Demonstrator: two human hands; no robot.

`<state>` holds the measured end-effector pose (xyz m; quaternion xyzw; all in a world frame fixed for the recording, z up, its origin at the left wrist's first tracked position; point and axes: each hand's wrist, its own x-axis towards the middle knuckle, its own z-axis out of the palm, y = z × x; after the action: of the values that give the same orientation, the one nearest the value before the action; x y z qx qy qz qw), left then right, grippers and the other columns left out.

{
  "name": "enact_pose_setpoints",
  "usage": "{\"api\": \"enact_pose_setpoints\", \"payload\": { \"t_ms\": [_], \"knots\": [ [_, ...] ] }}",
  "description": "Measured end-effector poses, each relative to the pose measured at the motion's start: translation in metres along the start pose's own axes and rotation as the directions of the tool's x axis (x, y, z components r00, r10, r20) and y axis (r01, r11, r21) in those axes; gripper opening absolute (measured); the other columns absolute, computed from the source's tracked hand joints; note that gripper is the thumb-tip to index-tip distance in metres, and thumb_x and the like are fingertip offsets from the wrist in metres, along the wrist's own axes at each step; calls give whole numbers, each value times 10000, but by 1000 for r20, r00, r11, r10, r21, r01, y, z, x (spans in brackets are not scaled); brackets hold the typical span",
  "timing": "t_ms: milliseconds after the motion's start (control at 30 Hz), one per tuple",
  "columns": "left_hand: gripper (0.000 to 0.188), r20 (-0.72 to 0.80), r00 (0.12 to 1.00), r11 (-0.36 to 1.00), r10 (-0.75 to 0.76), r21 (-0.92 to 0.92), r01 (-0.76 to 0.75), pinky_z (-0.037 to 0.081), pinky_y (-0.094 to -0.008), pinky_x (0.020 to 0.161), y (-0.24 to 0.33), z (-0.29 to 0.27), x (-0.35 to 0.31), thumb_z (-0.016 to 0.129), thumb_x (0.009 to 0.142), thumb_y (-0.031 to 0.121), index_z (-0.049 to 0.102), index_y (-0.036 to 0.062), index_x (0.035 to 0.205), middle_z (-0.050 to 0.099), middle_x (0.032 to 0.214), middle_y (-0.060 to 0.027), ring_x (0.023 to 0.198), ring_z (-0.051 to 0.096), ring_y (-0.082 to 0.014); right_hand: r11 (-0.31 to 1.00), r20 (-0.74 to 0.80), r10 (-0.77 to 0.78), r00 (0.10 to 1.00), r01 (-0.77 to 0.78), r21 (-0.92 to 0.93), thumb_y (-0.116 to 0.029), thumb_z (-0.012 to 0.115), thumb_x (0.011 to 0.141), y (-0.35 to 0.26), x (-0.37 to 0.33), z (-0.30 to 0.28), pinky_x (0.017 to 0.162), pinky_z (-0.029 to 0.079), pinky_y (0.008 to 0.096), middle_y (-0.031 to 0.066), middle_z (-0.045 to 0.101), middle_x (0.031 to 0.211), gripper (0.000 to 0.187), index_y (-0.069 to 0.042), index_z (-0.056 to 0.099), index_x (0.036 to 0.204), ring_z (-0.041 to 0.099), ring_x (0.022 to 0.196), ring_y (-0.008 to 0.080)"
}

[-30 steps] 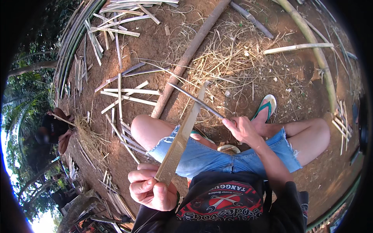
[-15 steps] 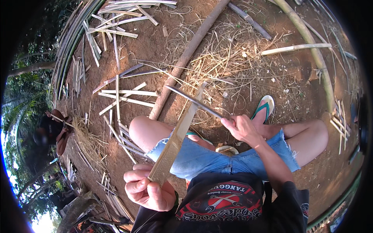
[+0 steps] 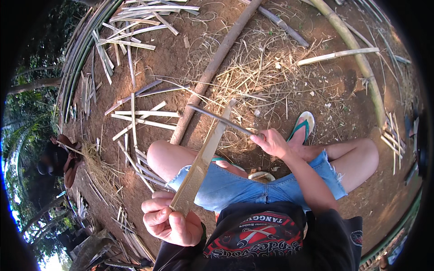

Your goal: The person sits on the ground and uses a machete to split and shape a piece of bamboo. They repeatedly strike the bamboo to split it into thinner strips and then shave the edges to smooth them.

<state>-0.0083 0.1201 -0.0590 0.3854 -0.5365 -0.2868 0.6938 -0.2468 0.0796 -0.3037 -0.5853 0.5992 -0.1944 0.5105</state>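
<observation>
My left hand [image 3: 172, 221] is closed at the lower left, pinching the near end of a flat, pale bamboo strip [image 3: 198, 170]. The strip slants up and away to the right over my denim shorts and narrows toward its far end. In my right hand [image 3: 272, 143], fingers wrapped round the handle, is a knife [image 3: 205, 112] with a long, narrow blade. The blade points left and crosses the strip close to its far end, seemingly touching it. Most of the handle is hidden by my fingers.
Split bamboo strips [image 3: 144, 114] lie scattered left of my legs. A brown pole [image 3: 212, 67] slants across the dirt, with curled shavings [image 3: 257, 74] beside it. A thicker pole [image 3: 361, 63] lies on the right. Another person [image 3: 58, 158] sits at far left.
My right hand and the knife handle have moved slightly away from me, so the blade lies a little flatter across the strip. My left hand keeps its hold. The whole view has shifted slightly.
</observation>
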Motion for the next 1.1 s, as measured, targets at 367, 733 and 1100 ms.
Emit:
{"api": "enact_pose_setpoints", "payload": {
  "t_ms": [367, 733, 1100],
  "knots": [
    [201, -48, 997, 999, 52, 5, -52, 502, -369, 767, 7, 0, 21, 599, 977, 168, 543, 60, 1138, 475, 934, -99, 821, 521, -203, 905, 13, 421, 907, -419, -79, -778, 449, 890, 43, 19, 11, 758, 524, 498, 274, 681, 750, 891, 70, 679, 743, 697, 805, 432],
    [375, 511, 859, 721, -28, -586, 371, 418, -330, 644, -56, 14, 136, 426, 982, 336, 469, 102, 692, 500, 643, -48, 617, 499, -176, 835, 152, 463, 873, -487, 256, -777, 504, 884, 44, 34, -3, 452, 434, 360, 86, 533, 542, 805, -28, 537, 592, 559, 484, 192],
    [397, -61, 996, 893, -59, -450, 25, 213, -254, 418, -36, 62, 98, 379, 1011, 279, 352, 158, 635, 312, 496, 27, 412, 256, -84, 870, -24, 473, 881, -463, 172, -728, 499, 912, 3, 20, 27, 567, 517, 416, 166, 616, 564, 809, 10, 589, 593, 675, 561, 281]
  ]
}}
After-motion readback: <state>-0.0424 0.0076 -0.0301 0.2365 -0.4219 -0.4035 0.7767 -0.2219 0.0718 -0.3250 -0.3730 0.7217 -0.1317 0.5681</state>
